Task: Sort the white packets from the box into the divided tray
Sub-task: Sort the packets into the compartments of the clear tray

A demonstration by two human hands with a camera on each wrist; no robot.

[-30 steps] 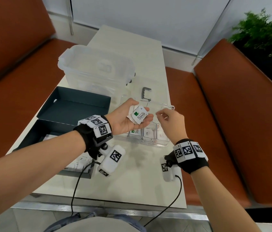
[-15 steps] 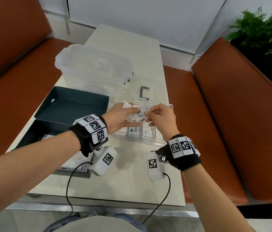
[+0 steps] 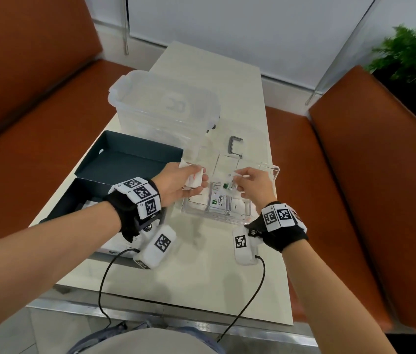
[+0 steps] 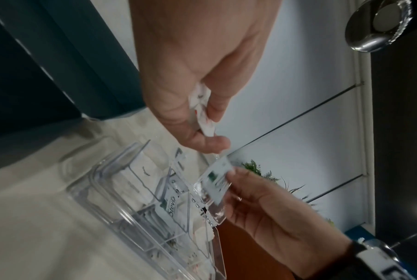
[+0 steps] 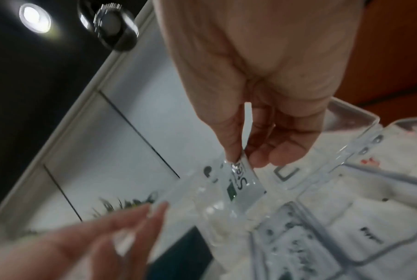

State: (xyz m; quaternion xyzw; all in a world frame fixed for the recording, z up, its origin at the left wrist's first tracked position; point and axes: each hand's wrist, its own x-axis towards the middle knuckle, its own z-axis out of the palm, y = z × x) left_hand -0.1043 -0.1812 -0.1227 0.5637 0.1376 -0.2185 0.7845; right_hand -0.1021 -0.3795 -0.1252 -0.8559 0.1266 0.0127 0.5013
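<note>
My right hand (image 3: pixel 237 178) pinches a white Stevia packet (image 3: pixel 228 183) with a green mark above the middle of the clear divided tray (image 3: pixel 265 168); the same Stevia packet (image 5: pixel 244 181) shows between thumb and fingers in the right wrist view. My left hand (image 3: pixel 189 182) grips a small bunch of white packets with red print (image 3: pixel 193 178) just left of the tray; these red-print packets (image 4: pixel 202 111) sit folded in the palm. Another Stevia packet (image 3: pixel 219 200) lies in a middle compartment. The dark box (image 3: pixel 130 159) stands open at the left, with white packets partly hidden under my forearm.
A large clear lidded tub (image 3: pixel 163 108) stands behind the box. A grey handle piece (image 3: pixel 235 146) lies behind the tray. The pale table (image 3: pixel 201 277) is flanked by orange bench seats (image 3: pixel 355 175). A plant (image 3: pixel 411 54) is at the far right.
The right hand took the Stevia packet from the left palm and carried it right over the tray. The left hand closed around its remaining packets.
</note>
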